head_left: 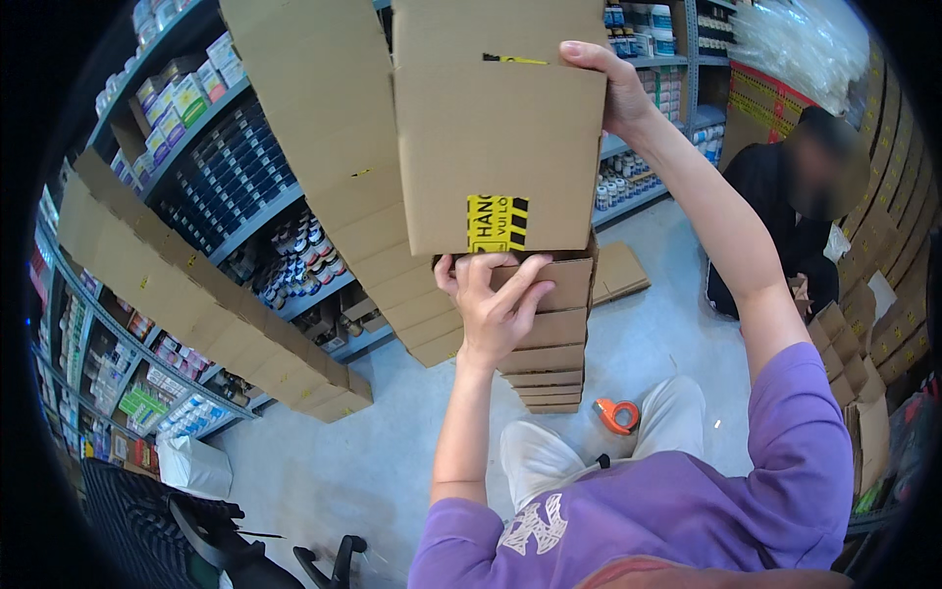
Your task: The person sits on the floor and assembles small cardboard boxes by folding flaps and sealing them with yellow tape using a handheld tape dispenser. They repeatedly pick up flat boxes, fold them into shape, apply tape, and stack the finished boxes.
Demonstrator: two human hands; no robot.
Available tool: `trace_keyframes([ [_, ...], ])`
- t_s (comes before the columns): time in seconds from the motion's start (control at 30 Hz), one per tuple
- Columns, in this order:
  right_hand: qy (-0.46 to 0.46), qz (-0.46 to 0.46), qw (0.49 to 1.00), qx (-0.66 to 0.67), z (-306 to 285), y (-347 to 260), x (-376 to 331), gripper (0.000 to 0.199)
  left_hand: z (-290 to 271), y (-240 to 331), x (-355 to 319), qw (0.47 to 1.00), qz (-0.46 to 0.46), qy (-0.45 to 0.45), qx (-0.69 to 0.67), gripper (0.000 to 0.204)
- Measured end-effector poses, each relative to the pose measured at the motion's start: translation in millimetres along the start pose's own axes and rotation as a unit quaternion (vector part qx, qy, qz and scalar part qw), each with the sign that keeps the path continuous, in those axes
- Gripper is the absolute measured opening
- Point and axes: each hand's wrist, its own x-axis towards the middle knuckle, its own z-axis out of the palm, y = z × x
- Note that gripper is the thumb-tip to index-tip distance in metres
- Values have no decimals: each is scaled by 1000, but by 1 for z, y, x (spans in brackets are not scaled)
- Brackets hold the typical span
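person was sitting on the floor holding a cardboard box (496, 147) up high, right at the top of a tall stack of boxes (548, 344) standing between their knees. the left hand (494, 304) was cupped under the box's near bottom edge, fingers curled up against it by the yellow-and-black tape patch. the right hand (613, 83) was stretched up to the far top corner, thumb and fingers pinched over the edge. so both hands had hold of the same box, neither closed all the way round anything.

risk as i saw it: the stack was tall and narrow, and the box was only held at two edges. a shove off-centre could have tipped the whole column, probably toward the leaning rows of boxes (324, 147) against the shelves (226, 187). the orange tape dispenser (616, 414) sat just beside the stack's foot. another person (785, 216) crouched off to the right, near enough to catch a falling box.
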Motion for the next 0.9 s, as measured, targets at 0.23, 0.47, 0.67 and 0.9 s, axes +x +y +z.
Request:
trace_keyframes([
  [0.23,-23,-21,999,-36,-33,12,-1,55,5,-4,-3,997,32,71,18,35],
  [0.47,-60,-2,995,-81,-24,-16,-19,38,11,-1,-4,988,61,132,47,33],
  [0.67,4,65,994,-88,-66,-19,-34,28,0,-14,1,984,67,140,-90,46],
  [0.9,1,65,996,-67,-100,-23,-31,53,-14,-12,-3,978,54,174,-102,45],
])
